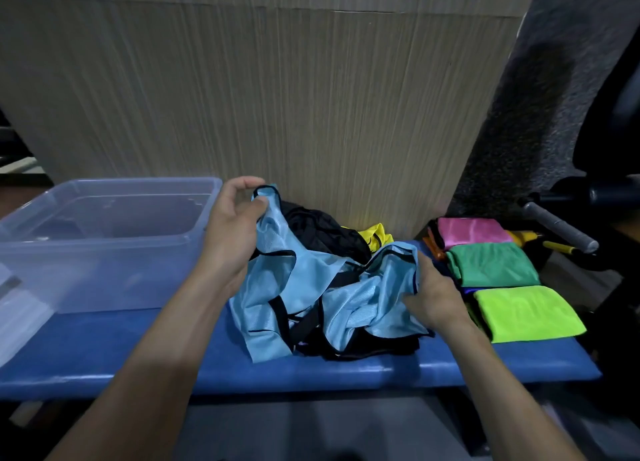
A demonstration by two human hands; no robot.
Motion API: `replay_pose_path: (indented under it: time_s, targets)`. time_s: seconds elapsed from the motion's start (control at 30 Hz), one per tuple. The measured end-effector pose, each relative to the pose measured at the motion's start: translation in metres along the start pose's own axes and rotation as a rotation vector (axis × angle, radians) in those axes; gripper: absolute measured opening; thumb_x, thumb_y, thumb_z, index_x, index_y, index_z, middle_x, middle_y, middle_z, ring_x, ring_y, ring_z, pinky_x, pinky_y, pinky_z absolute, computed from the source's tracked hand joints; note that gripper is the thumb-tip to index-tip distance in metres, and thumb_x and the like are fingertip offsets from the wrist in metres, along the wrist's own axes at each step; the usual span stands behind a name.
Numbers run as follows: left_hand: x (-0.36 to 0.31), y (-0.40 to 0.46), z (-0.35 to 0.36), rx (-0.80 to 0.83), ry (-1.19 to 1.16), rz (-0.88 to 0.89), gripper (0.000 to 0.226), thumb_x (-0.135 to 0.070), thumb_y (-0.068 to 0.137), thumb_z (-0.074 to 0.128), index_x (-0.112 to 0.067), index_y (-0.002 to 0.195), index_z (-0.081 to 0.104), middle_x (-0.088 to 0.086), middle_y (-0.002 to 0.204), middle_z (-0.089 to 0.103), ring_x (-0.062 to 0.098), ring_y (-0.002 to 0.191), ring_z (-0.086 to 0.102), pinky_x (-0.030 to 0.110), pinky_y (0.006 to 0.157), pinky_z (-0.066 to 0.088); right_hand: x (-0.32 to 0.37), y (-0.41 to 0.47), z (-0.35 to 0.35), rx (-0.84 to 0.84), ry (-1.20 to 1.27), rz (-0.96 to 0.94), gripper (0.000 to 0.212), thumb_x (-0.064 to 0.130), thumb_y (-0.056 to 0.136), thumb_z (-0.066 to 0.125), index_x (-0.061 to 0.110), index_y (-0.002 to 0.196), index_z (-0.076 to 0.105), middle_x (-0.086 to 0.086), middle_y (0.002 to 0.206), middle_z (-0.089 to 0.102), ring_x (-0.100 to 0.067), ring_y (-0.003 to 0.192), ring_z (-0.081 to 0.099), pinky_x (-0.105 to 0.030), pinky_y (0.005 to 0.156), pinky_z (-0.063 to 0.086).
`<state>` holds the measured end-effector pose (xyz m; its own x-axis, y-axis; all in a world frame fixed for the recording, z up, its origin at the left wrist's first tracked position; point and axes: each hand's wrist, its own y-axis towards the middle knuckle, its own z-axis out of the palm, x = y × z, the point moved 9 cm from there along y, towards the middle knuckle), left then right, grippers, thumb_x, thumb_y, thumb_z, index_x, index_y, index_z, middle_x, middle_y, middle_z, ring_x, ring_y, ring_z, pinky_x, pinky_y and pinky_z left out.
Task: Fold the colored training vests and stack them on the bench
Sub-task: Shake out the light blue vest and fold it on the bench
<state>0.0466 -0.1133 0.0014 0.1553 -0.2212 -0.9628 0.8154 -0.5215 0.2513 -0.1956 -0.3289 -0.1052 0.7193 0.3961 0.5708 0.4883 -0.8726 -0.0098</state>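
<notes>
Vests [322,287] crowd blue bench [138,353] beside wood-grain wall [277,97].

One head-worn wide-angle view looks forward and down from close above the blue worktop [104,353], facing a wood-grain wall [277,97] just behind.

Gym or sports room: padded blue bench [311,367], grip bar [561,226], training vests [491,265].

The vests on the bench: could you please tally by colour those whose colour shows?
Light blue vest, held in both hands, unfolded: 1
Black vest, unfolded: 1
Yellow vest, unfolded: 1
Pink vest, folded: 1
Green vest, folded: 1
Lime vest, folded: 1
Total: 6
</notes>
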Motion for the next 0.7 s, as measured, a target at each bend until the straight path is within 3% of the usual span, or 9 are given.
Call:
replay_pose_path:
  time_s: [0.07, 0.17, 0.23, 0.3, 0.37, 0.47, 0.57, 0.63, 0.7]
  targets:
    - [-0.010, -0.003, 0.004, 0.032, -0.030, 0.058, 0.020, -0.014, 0.099, 0.062, -0.031, 0.108, 0.065, 0.005, 0.098, 0.066, 0.015, 0.091, 0.059, 0.046, 0.093, 0.052, 0.003, 0.004, -0.012, -0.070, 0.115, -0.076, 0.068, 0.011, 0.094, 0.061, 0.024, 0.155, 0.034, -0.012, 0.139, 0.061, -0.033, 0.121, 0.060, -0.041, 0.102, 0.048]
    - [-0.028, -0.010, 0.011, 0.100, -0.069, 0.124, 0.020, -0.013, 0.100, 0.061, -0.025, 0.115, 0.062, -0.009, 0.074, 0.052, 0.009, 0.073, 0.048, 0.033, 0.077, 0.043, 0.019, -0.002, -0.033, -0.094, 0.679, -0.195, 0.057, 0.012, 0.100, 0.061, 0.033, 0.150, 0.045, 0.007, 0.142, 0.057, -0.010, 0.129, 0.054, -0.037, 0.112, 0.043]
    - [-0.040, -0.016, 0.015, 0.126, -0.064, 0.167, 0.020, -0.013, 0.101, 0.058, -0.027, 0.114, 0.062, -0.008, 0.073, 0.049, 0.011, 0.072, 0.045, 0.032, 0.073, 0.041, 0.033, -0.012, -0.044, -0.057, 0.963, -0.208, 0.046, 0.010, 0.102, 0.057, 0.039, 0.138, 0.059, 0.004, 0.108, 0.066, -0.009, 0.099, 0.059, -0.032, 0.093, 0.051]
    - [-0.054, -0.024, 0.017, 0.139, -0.026, 0.220, 0.019, -0.013, 0.102, 0.055, -0.028, 0.113, 0.062, -0.006, 0.069, 0.047, 0.017, 0.068, 0.042, 0.031, 0.067, 0.041, 0.050, -0.027, -0.056, 0.025, 1.109, -0.221, 0.040, 0.006, 0.103, 0.050, 0.033, 0.124, 0.071, -0.007, 0.083, 0.055, -0.022, 0.077, 0.047, -0.035, 0.078, 0.046]
    - [-0.070, -0.031, 0.019, 0.155, 0.005, 0.263, 0.018, -0.015, 0.104, 0.053, -0.030, 0.110, 0.062, 0.007, 0.070, 0.046, 0.025, 0.068, 0.039, 0.037, 0.063, 0.041, 0.065, -0.044, -0.073, 0.057, 1.187, -0.234, 0.038, 0.004, 0.102, 0.047, 0.024, 0.111, 0.078, -0.012, 0.084, 0.049, -0.025, 0.074, 0.045, -0.034, 0.072, 0.044]
    - [-0.099, -0.033, 0.025, 0.219, 0.018, 0.317, 0.017, -0.015, 0.104, 0.052, -0.028, 0.105, 0.062, 0.016, 0.076, 0.049, 0.030, 0.067, 0.041, 0.048, 0.059, 0.036, 0.086, -0.056, -0.113, 0.049, 1.269, -0.228, 0.037, 0.002, 0.100, 0.043, 0.015, 0.102, 0.078, -0.014, 0.084, 0.058, -0.017, 0.066, 0.060, -0.032, 0.065, 0.057]
    - [-0.149, -0.029, 0.026, 0.247, 0.060, 0.411, 0.017, -0.013, 0.104, 0.053, -0.027, 0.102, 0.063, 0.015, 0.075, 0.047, 0.028, 0.064, 0.037, 0.045, 0.054, 0.030, 0.116, -0.062, -0.167, 0.057, 1.375, -0.341, 0.039, -0.004, 0.093, 0.042, 0.011, 0.111, 0.073, -0.012, 0.092, 0.062, -0.022, 0.079, 0.065, -0.045, 0.089, 0.061]
    - [-0.199, -0.022, 0.019, 0.210, 0.079, 0.513, 0.017, -0.015, 0.103, 0.055, -0.029, 0.102, 0.064, 0.013, 0.072, 0.046, 0.022, 0.059, 0.035, 0.038, 0.054, 0.028, 0.138, -0.068, -0.203, 0.059, 1.407, -0.438, 0.047, -0.010, 0.089, 0.041, 0.012, 0.121, 0.068, -0.014, 0.104, 0.065, -0.024, 0.100, 0.069, -0.043, 0.091, 0.059]
    - [-0.255, -0.019, 0.005, 0.141, 0.065, 0.637, 0.016, -0.017, 0.101, 0.056, -0.030, 0.103, 0.064, 0.002, 0.080, 0.055, 0.013, 0.064, 0.044, 0.033, 0.060, 0.038, 0.158, -0.075, -0.228, 0.031, 1.351, -0.483, 0.050, -0.016, 0.090, 0.045, 0.011, 0.129, 0.061, -0.012, 0.117, 0.070, -0.026, 0.111, 0.071, -0.041, 0.094, 0.059]
